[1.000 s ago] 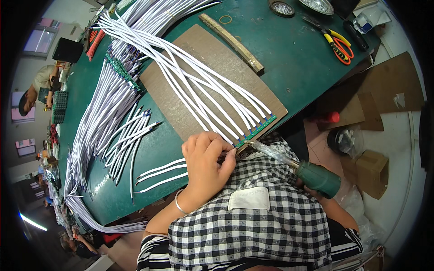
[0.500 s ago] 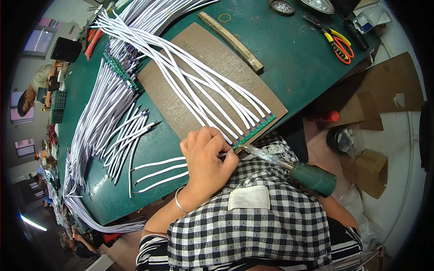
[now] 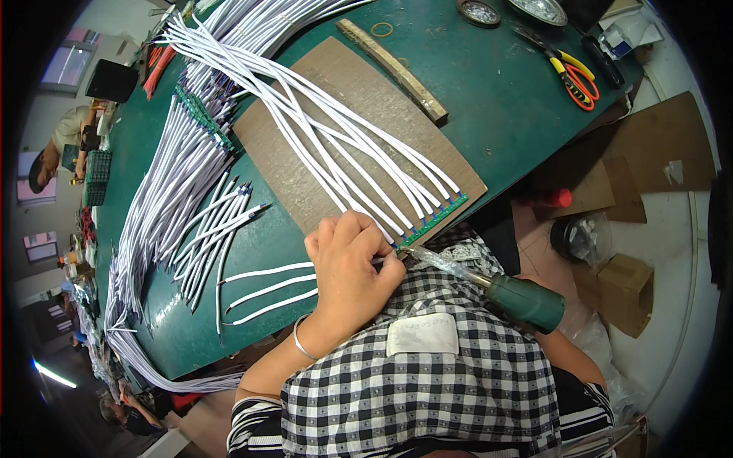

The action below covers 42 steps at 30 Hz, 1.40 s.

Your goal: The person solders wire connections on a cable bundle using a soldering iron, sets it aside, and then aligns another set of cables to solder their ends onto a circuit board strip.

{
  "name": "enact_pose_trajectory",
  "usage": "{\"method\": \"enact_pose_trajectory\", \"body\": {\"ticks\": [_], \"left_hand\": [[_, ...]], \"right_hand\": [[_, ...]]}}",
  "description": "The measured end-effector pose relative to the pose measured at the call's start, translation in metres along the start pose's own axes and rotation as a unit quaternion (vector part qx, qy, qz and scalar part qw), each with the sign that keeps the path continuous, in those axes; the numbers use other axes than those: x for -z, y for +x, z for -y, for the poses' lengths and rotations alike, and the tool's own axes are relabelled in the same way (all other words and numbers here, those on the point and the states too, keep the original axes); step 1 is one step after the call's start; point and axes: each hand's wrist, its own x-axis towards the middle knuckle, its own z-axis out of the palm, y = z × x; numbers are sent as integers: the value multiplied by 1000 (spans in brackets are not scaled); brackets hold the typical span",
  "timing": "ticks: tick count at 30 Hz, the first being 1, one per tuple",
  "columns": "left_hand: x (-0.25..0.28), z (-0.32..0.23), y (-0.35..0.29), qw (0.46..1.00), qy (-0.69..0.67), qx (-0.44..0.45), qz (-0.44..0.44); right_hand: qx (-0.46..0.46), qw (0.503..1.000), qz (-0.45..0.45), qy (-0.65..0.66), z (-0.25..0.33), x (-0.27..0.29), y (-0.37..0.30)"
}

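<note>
My left hand (image 3: 353,263) is closed in a pinch at the near left end of a narrow green circuit board (image 3: 434,220). Three short white cables (image 3: 267,291) stick out from under its wrist side; the fingertips hide their other ends. Mostly hidden behind the thick green handle, my right hand (image 3: 534,280) holds a soldering iron (image 3: 525,302). The iron's metal barrel points up and left, its tip at the board's end beside my left fingertips. Long white cables (image 3: 336,145) run from the board's far edge toward the upper left.
A brown board (image 3: 321,76) lies under the work on the green table (image 3: 504,145), beside a wooden bar (image 3: 393,70). Loose short cables (image 3: 217,237) and large white cable bundles (image 3: 164,206) lie left. Pliers (image 3: 571,76) are at upper right; a cardboard box (image 3: 626,294) stands below.
The picture has shifted very slightly. Both hands, the soldering iron and the circuit board keep nearly the same places.
</note>
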Motion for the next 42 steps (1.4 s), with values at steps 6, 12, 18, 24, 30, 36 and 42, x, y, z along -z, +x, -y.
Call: {"method": "enact_pose_trajectory", "body": {"ticks": [6, 12, 18, 24, 30, 36, 42], "left_hand": [[0, 0, 0, 1000, -1, -1, -2], [-1, 0, -1, 1000, 2, 2, -5], [-4, 0, -1, 1000, 8, -9, -26], [-4, -1, -1, 999, 11, -10, -35], [-3, -1, -1, 1000, 11, -5, -23], [-3, -2, -1, 1000, 15, -6, -24], [-7, 2, -1, 999, 17, -17, -33]], "right_hand": [[-47, 992, -14, 120, -7, -8, -8], [-39, 983, -4, 178, -9, -8, -6], [-29, 993, 22, 115, -13, -8, -6], [-79, 996, 31, 8, -22, -8, -23], [-173, 980, 55, -85, -25, -12, -32], [-78, 996, -22, 47, -28, -1, -33], [-78, 995, 50, -34, -13, 7, -16]]}}
